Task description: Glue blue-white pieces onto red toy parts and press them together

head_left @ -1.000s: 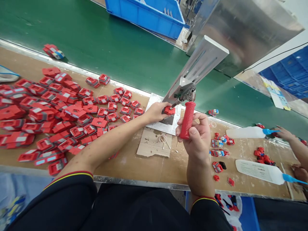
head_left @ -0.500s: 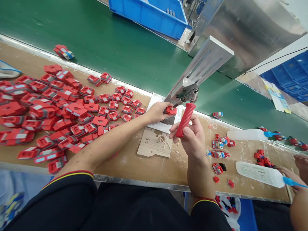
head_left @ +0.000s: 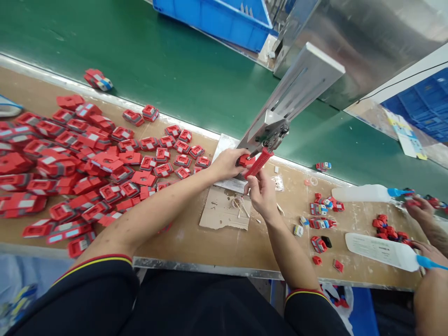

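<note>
My left hand (head_left: 231,163) is closed on a small red plastic part (head_left: 246,160), keeping it on the metal base (head_left: 227,144) under the toggle clamp (head_left: 275,133). The clamp is bolted to a tall slotted metal plate (head_left: 297,84). My right hand (head_left: 262,193) is curled at the lower end of the clamp's ribbed red handle (head_left: 258,164), which slants down toward me. The handle and my fingers lie close beside the red part and partly cover it. Red-and-grey toy car bodies (head_left: 105,161) lie heaped left of my left forearm.
A torn cardboard piece (head_left: 224,210) with cotton swabs lies before the base. Right are toy cars (head_left: 320,208) and two white bottles (head_left: 381,252) with blue nozzles. A co-worker's hands (head_left: 423,214) are at far right. Behind run a green belt (head_left: 175,70) and a blue crate (head_left: 217,21).
The red handle has swung down from upright to slanting, and my right hand has moved down and left with it. My left hand stays in place. A co-worker's hand has reached toward the belt.
</note>
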`<action>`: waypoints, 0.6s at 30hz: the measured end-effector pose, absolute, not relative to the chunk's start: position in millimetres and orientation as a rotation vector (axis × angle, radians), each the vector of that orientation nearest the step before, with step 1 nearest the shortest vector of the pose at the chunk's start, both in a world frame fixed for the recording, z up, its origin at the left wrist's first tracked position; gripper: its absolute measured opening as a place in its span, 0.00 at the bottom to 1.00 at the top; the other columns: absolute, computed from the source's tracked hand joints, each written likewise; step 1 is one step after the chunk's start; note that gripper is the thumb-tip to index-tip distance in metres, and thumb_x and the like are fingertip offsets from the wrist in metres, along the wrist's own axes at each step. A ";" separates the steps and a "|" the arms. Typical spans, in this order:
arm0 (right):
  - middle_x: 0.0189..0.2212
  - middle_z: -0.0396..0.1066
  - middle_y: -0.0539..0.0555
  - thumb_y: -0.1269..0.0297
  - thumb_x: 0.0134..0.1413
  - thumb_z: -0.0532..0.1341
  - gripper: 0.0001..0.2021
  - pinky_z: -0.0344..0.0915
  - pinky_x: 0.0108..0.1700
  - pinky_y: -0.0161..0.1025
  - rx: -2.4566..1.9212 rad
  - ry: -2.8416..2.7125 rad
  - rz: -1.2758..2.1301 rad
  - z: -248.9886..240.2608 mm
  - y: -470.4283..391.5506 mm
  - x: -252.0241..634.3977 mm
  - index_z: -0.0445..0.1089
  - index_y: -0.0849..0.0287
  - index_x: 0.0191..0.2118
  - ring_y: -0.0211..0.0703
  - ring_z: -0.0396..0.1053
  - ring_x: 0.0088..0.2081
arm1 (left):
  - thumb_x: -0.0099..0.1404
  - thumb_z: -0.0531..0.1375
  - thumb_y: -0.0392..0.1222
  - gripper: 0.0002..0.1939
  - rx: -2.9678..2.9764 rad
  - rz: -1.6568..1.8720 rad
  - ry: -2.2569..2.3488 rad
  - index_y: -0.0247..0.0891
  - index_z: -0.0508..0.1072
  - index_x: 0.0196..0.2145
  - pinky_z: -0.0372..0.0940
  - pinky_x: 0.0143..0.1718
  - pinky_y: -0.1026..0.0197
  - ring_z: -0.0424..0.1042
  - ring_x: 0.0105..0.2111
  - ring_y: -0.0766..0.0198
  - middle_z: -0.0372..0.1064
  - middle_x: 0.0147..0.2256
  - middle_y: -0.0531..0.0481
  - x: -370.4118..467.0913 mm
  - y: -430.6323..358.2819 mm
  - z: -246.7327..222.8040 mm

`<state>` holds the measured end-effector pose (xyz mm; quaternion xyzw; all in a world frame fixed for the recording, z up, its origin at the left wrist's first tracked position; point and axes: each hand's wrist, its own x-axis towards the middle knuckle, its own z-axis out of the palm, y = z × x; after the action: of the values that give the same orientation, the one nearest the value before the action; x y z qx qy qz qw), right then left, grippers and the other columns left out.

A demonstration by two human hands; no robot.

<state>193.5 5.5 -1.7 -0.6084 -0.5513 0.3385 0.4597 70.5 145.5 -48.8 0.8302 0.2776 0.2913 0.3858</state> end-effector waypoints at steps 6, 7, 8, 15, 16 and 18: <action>0.41 0.78 0.54 0.37 0.66 0.60 0.24 0.66 0.23 0.36 -1.435 -1.370 0.846 -9.9 14.0 198.8 0.69 0.54 0.52 0.37 0.72 0.26 | 0.62 0.68 0.36 0.21 2.142 0.698 0.695 0.36 0.76 0.53 0.72 0.51 0.52 0.80 0.47 0.51 0.81 0.47 0.42 76.5 143.9 -44.9; 0.44 0.78 0.56 0.39 0.66 0.61 0.25 0.66 0.23 0.35 -1.427 -1.370 0.817 -9.4 9.8 202.0 0.69 0.54 0.54 0.37 0.73 0.27 | 0.62 0.68 0.36 0.23 2.149 0.707 0.677 0.35 0.75 0.55 0.72 0.54 0.51 0.79 0.50 0.50 0.80 0.50 0.40 72.1 144.4 -43.3; 0.47 0.77 0.57 0.41 0.67 0.61 0.25 0.67 0.23 0.35 -1.427 -1.364 0.755 -8.3 2.8 206.7 0.68 0.54 0.57 0.37 0.74 0.29 | 0.62 0.69 0.37 0.27 2.161 0.725 0.661 0.35 0.73 0.58 0.71 0.57 0.50 0.78 0.54 0.49 0.78 0.54 0.38 63.8 145.6 -41.0; 0.34 0.76 0.52 0.58 0.68 0.64 0.07 0.68 0.29 0.36 -1.564 -1.608 0.237 -0.9 -86.7 244.5 0.75 0.54 0.46 0.39 0.72 0.29 | 0.65 0.60 0.37 0.21 2.558 0.495 0.799 0.39 0.76 0.56 0.67 0.61 0.46 0.75 0.57 0.47 0.77 0.54 0.39 -59.0 169.2 -18.3; 0.32 0.76 0.51 0.58 0.67 0.66 0.07 0.68 0.29 0.37 -1.577 -1.714 0.246 -2.9 -93.7 243.9 0.75 0.54 0.45 0.39 0.71 0.28 | 0.65 0.59 0.36 0.20 2.631 0.408 0.814 0.40 0.78 0.54 0.66 0.60 0.44 0.75 0.56 0.46 0.78 0.52 0.40 -68.2 173.7 -18.8; 0.33 0.77 0.52 0.57 0.66 0.68 0.10 0.70 0.31 0.38 -1.589 -1.908 0.270 -9.4 -98.2 237.8 0.75 0.55 0.47 0.41 0.72 0.28 | 0.63 0.58 0.33 0.21 2.723 0.292 0.793 0.43 0.80 0.52 0.63 0.61 0.42 0.73 0.58 0.43 0.79 0.52 0.40 -71.7 182.2 -24.2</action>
<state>237.8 -98.2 -9.4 -0.6034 -0.7247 0.1025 0.3166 -71.7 182.2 -24.2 0.9451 0.2751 0.1013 0.1446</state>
